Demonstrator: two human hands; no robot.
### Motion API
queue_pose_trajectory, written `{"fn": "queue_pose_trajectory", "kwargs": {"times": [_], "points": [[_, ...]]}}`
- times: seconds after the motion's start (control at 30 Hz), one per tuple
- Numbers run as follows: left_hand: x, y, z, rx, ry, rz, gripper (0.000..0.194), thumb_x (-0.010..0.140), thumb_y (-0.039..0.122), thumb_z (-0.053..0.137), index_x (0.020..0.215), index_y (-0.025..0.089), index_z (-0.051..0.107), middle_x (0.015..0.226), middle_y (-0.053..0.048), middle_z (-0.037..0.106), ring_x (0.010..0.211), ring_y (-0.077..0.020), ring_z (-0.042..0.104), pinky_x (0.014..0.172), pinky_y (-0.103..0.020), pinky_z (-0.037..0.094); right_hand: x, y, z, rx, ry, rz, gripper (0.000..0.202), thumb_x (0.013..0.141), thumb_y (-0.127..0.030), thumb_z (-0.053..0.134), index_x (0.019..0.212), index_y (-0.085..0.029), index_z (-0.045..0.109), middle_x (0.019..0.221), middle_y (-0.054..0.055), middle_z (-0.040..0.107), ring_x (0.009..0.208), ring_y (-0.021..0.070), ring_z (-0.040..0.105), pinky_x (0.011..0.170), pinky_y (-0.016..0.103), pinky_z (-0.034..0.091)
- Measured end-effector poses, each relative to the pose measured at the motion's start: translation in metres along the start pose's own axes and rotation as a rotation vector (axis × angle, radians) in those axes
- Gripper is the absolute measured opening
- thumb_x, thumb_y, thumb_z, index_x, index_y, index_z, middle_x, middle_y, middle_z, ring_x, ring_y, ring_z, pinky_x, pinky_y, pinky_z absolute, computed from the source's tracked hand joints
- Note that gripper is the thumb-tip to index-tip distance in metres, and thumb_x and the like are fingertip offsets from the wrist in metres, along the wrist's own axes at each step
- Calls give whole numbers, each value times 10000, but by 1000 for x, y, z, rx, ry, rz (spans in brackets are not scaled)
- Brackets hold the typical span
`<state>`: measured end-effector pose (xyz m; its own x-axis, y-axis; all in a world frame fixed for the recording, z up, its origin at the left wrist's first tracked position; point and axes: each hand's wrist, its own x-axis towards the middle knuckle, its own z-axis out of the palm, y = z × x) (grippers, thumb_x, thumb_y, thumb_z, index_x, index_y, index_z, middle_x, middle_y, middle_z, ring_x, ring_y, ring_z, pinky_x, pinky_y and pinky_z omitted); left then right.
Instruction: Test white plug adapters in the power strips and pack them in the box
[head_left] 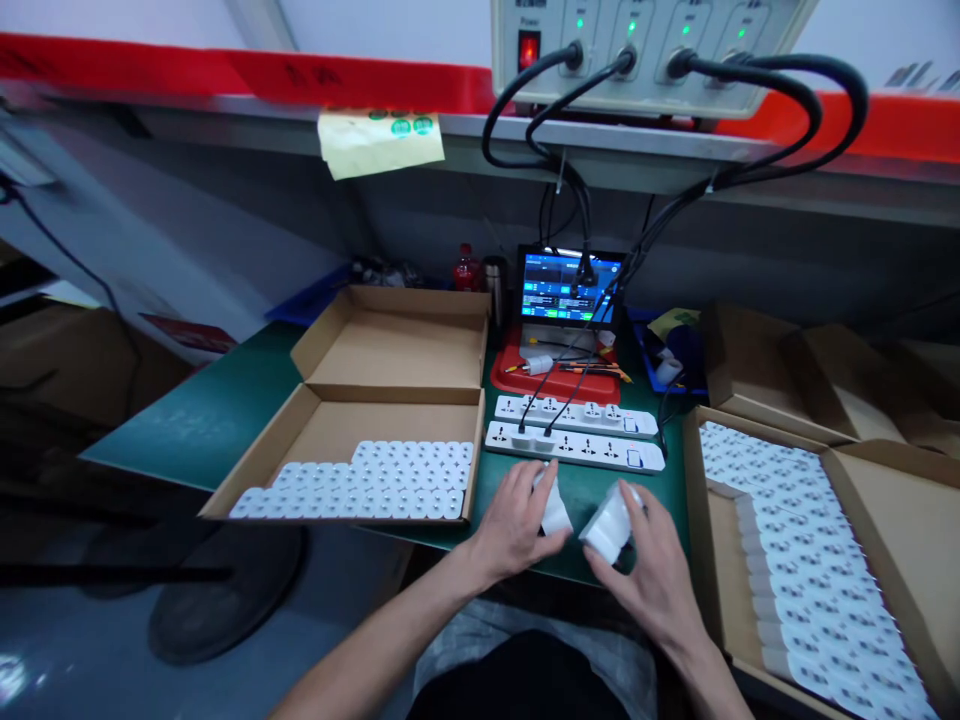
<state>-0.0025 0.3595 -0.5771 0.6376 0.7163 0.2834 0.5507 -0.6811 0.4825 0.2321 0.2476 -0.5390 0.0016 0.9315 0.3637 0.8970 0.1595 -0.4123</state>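
My left hand (517,520) is closed round a small group of white power adapters (555,510) above the front of the green table. Facing it, my right hand (654,560) grips more white adapters (609,522), which are tilted; a narrow gap separates the two groups. To the left, an open cardboard box (315,420) holds rows of similar white pieces (412,480). On the right, a second open box (727,550) contains many more white pieces (817,570) in tight rows. Fingers partly cover what each hand holds.
Two white power strips (577,447) lie just beyond my hands, with black cables plugged in. Behind them are a red tray (510,375) and a lit screen (566,290). Cables hang from a tester (652,60) on the shelf. A bottle (466,270) stands behind the left box.
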Motion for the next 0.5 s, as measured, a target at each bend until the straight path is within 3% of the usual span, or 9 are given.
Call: {"fn": "queue_pose_trajectory", "kwargs": {"times": [0.1,0.2,0.37,0.5], "points": [[2,0,-3,20,-24,5,776,983,517,717,1640,169,494,1585,-249,525,1459,-433,498,1211,-619,474,3,-10,-14,25,204,-4,940,971,-408,733,1762,-287,240,1661,222,420,1503,475,485,1214,687,466],[3,-1,-1,37,-87,-2,696,909,558,804,1488,204,653,1662,-230,454,1538,-458,410,1223,-651,458,-3,-3,-5,17,294,-4,922,958,-437,774,1740,-276,313,1622,218,462,1467,456,529,1173,674,506],[6,-1,-1,-13,-118,-36,967,735,698,914,1486,154,640,1713,-274,359,1597,-496,305,1257,-678,424,-8,8,4,73,206,104,793,984,-527,738,1673,-260,451,1520,185,559,1377,393,610,1118,616,559],[2,-6,-3,-44,-143,-28,1090,656,673,971,1533,148,592,1714,-277,346,1610,-497,285,1282,-667,408,-16,1,0,19,370,31,1009,928,-443,824,1765,-270,287,1646,220,450,1489,439,516,1178,648,506]]}}
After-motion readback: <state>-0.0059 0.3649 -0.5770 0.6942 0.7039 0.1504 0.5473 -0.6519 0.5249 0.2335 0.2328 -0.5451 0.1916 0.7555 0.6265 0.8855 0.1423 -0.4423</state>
